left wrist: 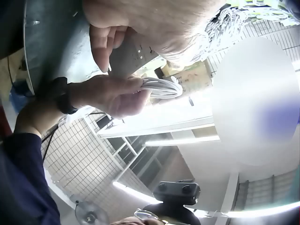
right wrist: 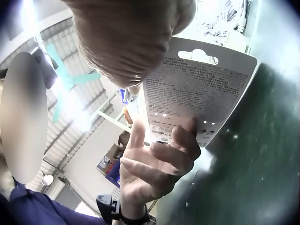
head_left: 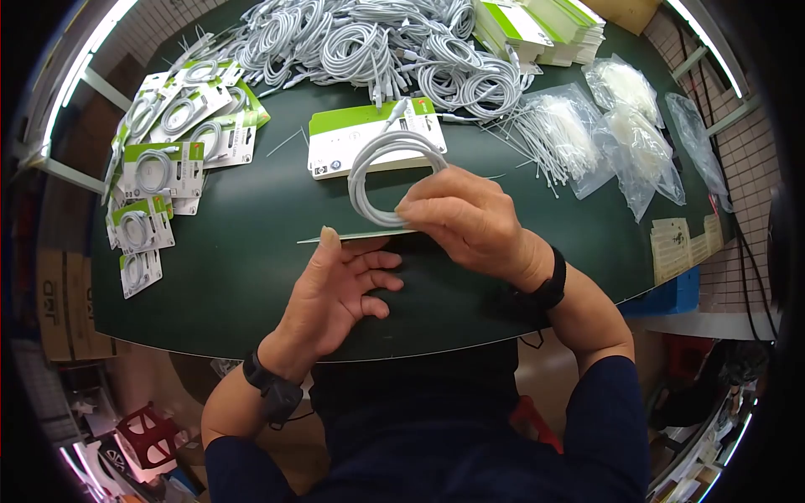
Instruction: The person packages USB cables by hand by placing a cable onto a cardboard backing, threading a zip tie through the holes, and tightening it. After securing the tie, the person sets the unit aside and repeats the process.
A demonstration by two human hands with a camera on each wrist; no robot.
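Note:
A coiled white cable (head_left: 362, 180) is pinched between the thumb and fingers of my right hand (head_left: 470, 220); in the left wrist view the coil (left wrist: 161, 88) shows beyond the right hand (left wrist: 110, 93). My left hand (head_left: 335, 293) holds a card (head_left: 352, 238) nearly edge-on just below the coil, thumb at its edge and fingers beneath. Printed text and a hanging slot show on the card (right wrist: 197, 89) in the right wrist view, with the left hand (right wrist: 157, 164) at its lower edge. Whether coil and card touch, I cannot tell.
A stack of green-and-white cards (head_left: 331, 142) lies behind the coil. Many coiled cables (head_left: 352, 50) are heaped at the back. Carded cables (head_left: 153, 172) spread at the left. White ties (head_left: 558, 134) in plastic bags and more card stacks (head_left: 520, 25) lie at the right.

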